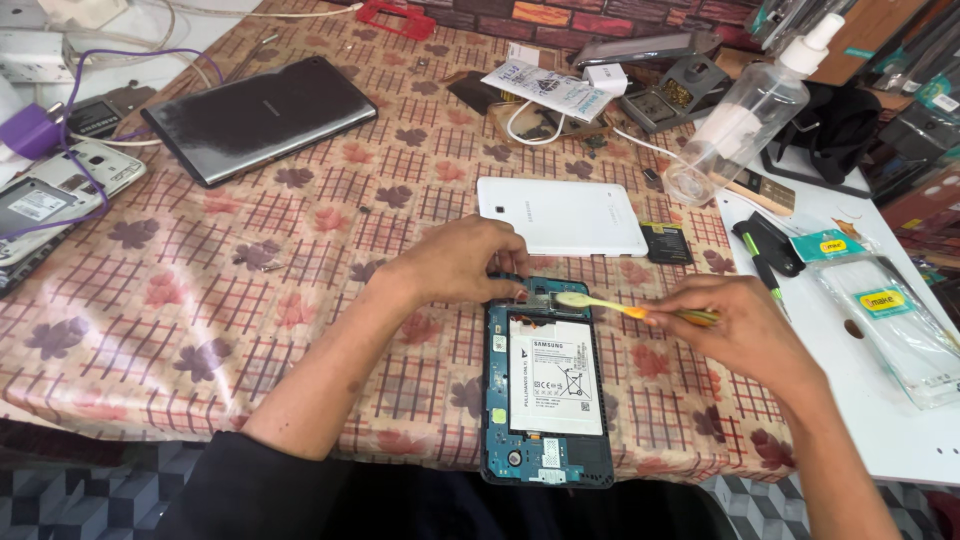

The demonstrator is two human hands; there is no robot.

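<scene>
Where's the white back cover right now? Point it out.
In the head view, the white back cover lies flat on the patterned tablecloth, just beyond the left hand and the opened tablet.

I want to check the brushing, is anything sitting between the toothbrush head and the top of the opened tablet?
Nothing visible does. The toothbrush in the right hand has its head right at the opened tablet's top edge, beside the left hand fingertips pressing there.
</scene>
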